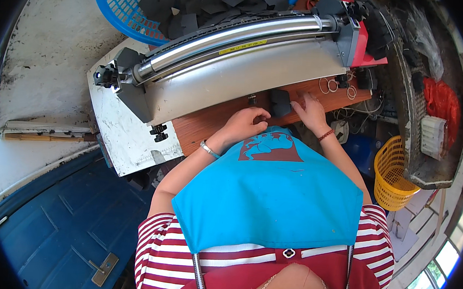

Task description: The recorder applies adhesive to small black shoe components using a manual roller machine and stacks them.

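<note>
Dark-grey, flat, angular sheet piece (281, 103) on reddish-brown wooden tabletop (200, 134), upper centre of frame, between bare left hand (243, 125) with curled fingers and bare right hand (313, 116) with loosely bent fingers; can't tell whether gripping. Probably flanked for steadying. Oriented roughly up-down along long axis, pointing toward silver metal roller machine (236, 75).

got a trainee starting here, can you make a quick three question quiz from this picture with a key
1. Where is the red beaded bracelet? A) left wrist B) right wrist C) neither
2. True or false: the shiny metal roller lies between the person and the round blue plastic basket.
3. What flat thing shows between the bare left hand and the bare right hand?

Key: 1. B. 2. True. 3. A dark flat piece, material unclear.
</note>
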`<state>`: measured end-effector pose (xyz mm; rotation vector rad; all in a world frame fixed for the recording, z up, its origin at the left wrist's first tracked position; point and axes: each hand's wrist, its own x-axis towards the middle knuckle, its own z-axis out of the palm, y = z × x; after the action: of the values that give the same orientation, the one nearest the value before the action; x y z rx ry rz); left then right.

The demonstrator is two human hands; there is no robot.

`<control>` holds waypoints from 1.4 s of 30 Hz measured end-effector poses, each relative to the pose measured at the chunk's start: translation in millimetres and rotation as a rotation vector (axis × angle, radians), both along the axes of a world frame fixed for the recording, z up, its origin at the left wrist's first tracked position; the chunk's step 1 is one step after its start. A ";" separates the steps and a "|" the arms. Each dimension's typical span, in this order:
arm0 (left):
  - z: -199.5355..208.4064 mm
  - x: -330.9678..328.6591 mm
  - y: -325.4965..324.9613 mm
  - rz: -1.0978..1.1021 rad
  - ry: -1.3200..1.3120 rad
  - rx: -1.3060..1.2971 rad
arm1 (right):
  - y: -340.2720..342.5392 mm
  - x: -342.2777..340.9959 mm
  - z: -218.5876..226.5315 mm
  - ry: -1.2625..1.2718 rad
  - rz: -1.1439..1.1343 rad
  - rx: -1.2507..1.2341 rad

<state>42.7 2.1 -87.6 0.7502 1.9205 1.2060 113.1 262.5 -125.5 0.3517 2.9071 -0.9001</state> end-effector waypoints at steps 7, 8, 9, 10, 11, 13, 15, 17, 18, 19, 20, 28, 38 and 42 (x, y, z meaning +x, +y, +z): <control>-79.4 19.0 35.3 0.152 -0.305 -0.125 | -18.9 3.3 -44.1 -0.123 -0.102 -0.040; -79.4 22.0 41.3 0.262 -0.466 -0.118 | -22.8 4.9 -42.4 -0.107 -0.099 -0.061; -86.3 24.2 44.2 0.262 -0.466 -0.121 | -26.5 6.3 -40.3 -0.092 -0.096 -0.082; -91.7 25.9 46.9 0.278 -0.405 -0.105 | -29.8 8.2 -37.1 -0.091 -0.094 -0.083; -96.9 28.3 48.2 0.294 -0.345 -0.089 | -33.5 11.0 -33.4 -0.043 -0.082 -0.042; -96.1 31.6 51.0 0.301 -0.363 -0.088 | -38.0 14.5 -30.6 0.004 -0.072 -0.002; -84.6 33.3 55.7 0.302 -0.382 -0.088 | -39.7 17.1 -31.1 -0.034 -0.105 0.000; -74.9 34.1 59.4 0.305 -0.379 -0.181 | -39.6 16.9 -33.4 -0.011 -0.100 -0.028; -78.3 35.6 60.1 0.305 -0.379 -0.182 | -39.5 16.9 -34.9 0.010 -0.097 -0.056; -81.7 36.0 60.5 0.296 -0.353 -0.187 | -39.3 15.0 -35.2 0.012 -0.095 -0.056; -85.1 36.6 60.6 0.287 -0.327 -0.193 | -39.1 13.2 -35.6 -0.002 -0.109 -0.121; -72.3 38.1 50.7 0.430 -0.156 -0.100 | -12.7 9.9 -43.1 -0.031 -0.302 -0.958; 9.2 39.5 59.9 0.465 -0.506 0.232 | -26.7 23.2 60.1 0.106 0.069 -0.444; 35.6 37.6 59.7 0.454 -0.293 0.310 | -39.8 23.8 77.5 0.314 0.188 -0.246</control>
<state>80.3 61.8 -52.0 0.2626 1.7245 1.8118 136.9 222.7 -48.0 -0.0884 2.9771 -1.3686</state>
